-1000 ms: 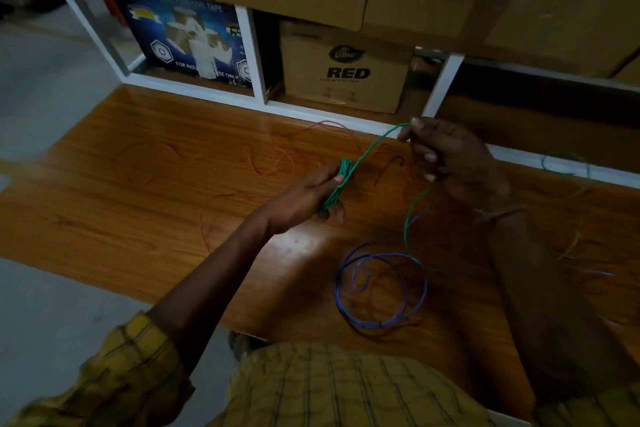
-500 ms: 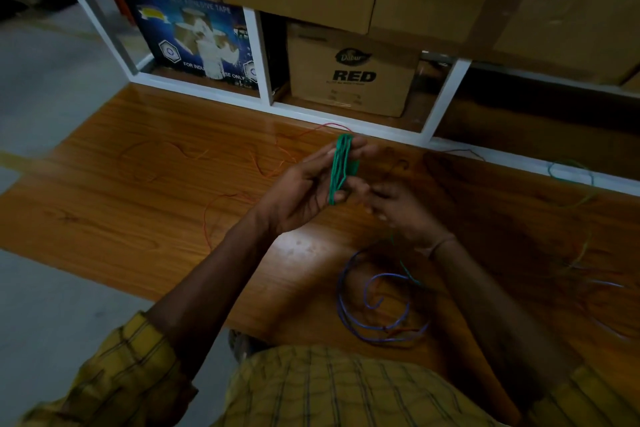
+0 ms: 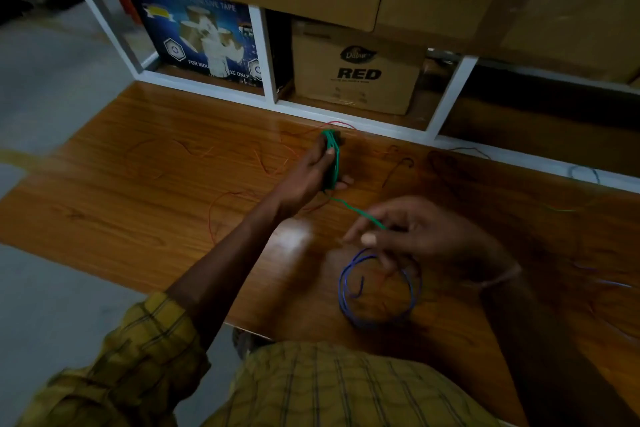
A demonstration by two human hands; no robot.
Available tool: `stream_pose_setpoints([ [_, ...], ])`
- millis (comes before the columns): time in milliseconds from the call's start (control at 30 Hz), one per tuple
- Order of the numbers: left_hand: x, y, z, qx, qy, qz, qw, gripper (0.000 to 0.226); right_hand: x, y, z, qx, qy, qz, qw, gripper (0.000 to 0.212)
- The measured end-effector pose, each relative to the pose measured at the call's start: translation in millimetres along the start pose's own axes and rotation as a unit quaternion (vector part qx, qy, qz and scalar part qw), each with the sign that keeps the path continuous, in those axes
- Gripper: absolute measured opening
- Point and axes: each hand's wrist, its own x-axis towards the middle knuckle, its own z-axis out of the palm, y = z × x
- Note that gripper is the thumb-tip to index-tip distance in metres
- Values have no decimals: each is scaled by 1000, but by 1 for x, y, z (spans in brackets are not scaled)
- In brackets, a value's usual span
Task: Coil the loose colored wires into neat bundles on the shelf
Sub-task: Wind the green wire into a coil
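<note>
Since half a second ago the right hand [image 3: 415,236] has dropped away from the bundle toward the person, its blurred fingers pinching the free end of the green wire [image 3: 358,211] above a round blue wire coil [image 3: 377,288] that lies flat on the glossy wood-grain shelf [image 3: 138,204]. Farther out, the left hand [image 3: 311,173] grips the green wire's long, narrow coiled bundle [image 3: 331,159] upright, with thin red wires [image 3: 221,211] straggling loose over the boards around it. Beyond stand white frame posts [image 3: 265,55], a blue printed tape box [image 3: 204,38] and a brown cardboard box marked RED [image 3: 356,76].
</note>
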Motion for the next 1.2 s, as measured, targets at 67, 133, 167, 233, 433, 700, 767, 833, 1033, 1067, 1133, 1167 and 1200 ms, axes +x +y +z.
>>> stream_pose_setpoints([
  [67,-6,-1,1,49,-28,1,998,46,-13,-16,-15,10,73,-54,996,21],
  [133,-12,-1,3,43,-59,-15,997,47,-19,-24,-33,27,158,-106,981,23],
  [167,-14,-1,4,31,-75,-22,996,46,-17,-23,-43,49,185,-129,973,24],
  [233,-19,2,8,6,-111,-32,993,43,-5,-15,-63,99,225,-154,957,25],
  [433,-31,13,16,-83,-214,-34,973,45,49,22,-90,29,375,-94,922,24],
  [700,-26,15,10,-270,-240,-15,932,51,75,74,-49,41,334,53,940,18],
  [767,-20,15,7,-313,-228,-2,922,51,74,80,-27,53,286,82,953,29],
  [833,-13,16,3,-344,-209,9,916,51,69,78,-5,61,225,109,966,31],
  [1033,-4,15,5,-342,-94,-38,934,45,45,45,22,32,98,91,990,38],
  [1067,-3,12,8,-332,-75,-42,939,44,40,38,22,5,86,93,992,37],
  [1133,1,7,14,-275,-31,-42,960,42,31,27,19,-47,52,82,994,37],
  [1167,3,5,15,-240,-12,-40,970,42,26,22,16,-66,36,72,995,39],
  [1200,4,4,16,-208,-1,-42,977,42,21,16,13,-73,29,61,995,39],
])
